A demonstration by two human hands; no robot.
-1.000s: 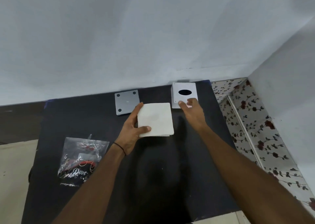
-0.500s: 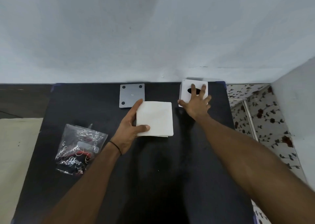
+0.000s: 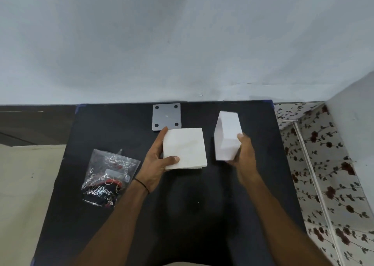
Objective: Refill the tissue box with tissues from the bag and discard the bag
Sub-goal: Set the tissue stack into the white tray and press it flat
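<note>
Tissue box now lifted off the table's far right corner and tilted, gripped in closed right hand. Left hand clamped on tissue stack mid-table. Empty bag flat near left edge.

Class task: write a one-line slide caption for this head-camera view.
Left hand holds tissue stack; right hand lifts white tissue box.

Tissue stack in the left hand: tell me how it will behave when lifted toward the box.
The tissue stack is probably light: the left hand pinches it by one edge. Its loose layers show at the near edge, so it may sag or fan out. It probably compresses easily.
</note>
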